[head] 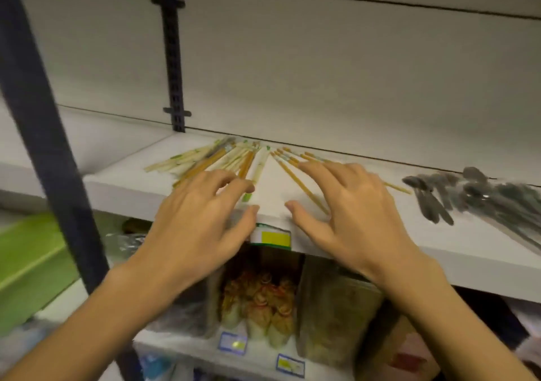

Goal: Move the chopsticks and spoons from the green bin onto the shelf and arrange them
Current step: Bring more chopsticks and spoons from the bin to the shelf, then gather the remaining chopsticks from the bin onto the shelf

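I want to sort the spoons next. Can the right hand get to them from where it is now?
Probably yes. The right hand is open over chopsticks, and the shelf looks bare between it and the spoons.

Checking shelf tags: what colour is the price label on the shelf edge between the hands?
Yellow centre with white border and green trim on the price label, seen in the head view.

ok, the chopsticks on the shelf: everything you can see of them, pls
The chopsticks lie flat on the white shelf, fanned out from its back edge toward the front in two loose groups with a bare gap between. They look like wood or bamboo: the left group mixes pale sticks, some with green marks, and amber ones; the right group is mostly amber. The left hand spreads its fingers over the left group, the right hand over the right. Motion blur hides finer detail.
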